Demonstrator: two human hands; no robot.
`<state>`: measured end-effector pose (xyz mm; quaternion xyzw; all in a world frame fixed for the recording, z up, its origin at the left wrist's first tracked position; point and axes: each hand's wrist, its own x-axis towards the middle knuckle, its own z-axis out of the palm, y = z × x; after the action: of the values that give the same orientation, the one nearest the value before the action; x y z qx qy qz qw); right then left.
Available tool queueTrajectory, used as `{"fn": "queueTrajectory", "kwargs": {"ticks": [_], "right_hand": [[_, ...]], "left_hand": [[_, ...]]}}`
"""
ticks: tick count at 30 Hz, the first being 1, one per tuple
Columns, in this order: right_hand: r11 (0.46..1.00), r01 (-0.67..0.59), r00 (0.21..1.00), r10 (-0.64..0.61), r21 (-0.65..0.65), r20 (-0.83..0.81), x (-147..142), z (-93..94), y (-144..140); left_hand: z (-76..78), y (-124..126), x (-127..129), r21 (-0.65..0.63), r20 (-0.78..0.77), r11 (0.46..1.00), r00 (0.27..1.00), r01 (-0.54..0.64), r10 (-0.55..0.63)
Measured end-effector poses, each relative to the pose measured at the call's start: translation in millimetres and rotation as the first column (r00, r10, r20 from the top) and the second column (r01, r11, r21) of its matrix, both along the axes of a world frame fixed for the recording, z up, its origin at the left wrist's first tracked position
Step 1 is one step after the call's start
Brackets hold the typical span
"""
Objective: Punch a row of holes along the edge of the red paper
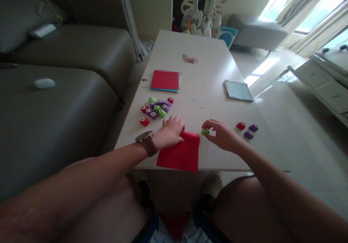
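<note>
A sheet of red paper (181, 154) lies at the near edge of the table, its far edge lifted or curled. My left hand (170, 129), with a brown-strapped watch on the wrist, has its fingers bent around the paper's far left edge; the fingertips are partly hidden. Just right of the paper, my right hand (220, 133) pinches a small green craft punch (205, 131) between thumb and fingers. A cluster of green, purple and red craft punches (157, 108) sits beyond my left hand. To the right of my right hand stand a red punch (240, 125) and two purple punches (249, 134).
A stack of coloured paper topped with red (165, 80) lies at the table's left. Colourful confetti (189, 59) is heaped farther back, with loose bits (199, 101) mid-table. A pale square mat (238, 90) lies at the right edge. A sofa (65, 109) stands left of the white table (206, 72).
</note>
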<state>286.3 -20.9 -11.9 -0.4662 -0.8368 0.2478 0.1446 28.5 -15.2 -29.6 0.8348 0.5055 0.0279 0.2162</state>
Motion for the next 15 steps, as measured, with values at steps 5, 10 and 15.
{"fn": "queueTrajectory", "kwargs": {"ticks": [5, 10, 15], "right_hand": [[1.0, -0.001, 1.0, 0.001, 0.012, -0.009, 0.6, 0.4, 0.2], [1.0, -0.005, 1.0, 0.005, 0.0, 0.003, 0.9, -0.5, -0.4], [1.0, -0.015, 1.0, 0.015, -0.011, 0.018, -0.8, 0.1, -2.6]], "left_hand": [[5.1, -0.4, 0.6, -0.036, 0.028, 0.999, 1.0, 0.006, -0.005], [16.4, -2.4, 1.9, -0.123, 0.081, 0.992, 0.997, 0.017, -0.007], [12.6, -1.9, 1.0, -0.135, 0.128, 0.99, 0.992, 0.034, -0.017]]}}
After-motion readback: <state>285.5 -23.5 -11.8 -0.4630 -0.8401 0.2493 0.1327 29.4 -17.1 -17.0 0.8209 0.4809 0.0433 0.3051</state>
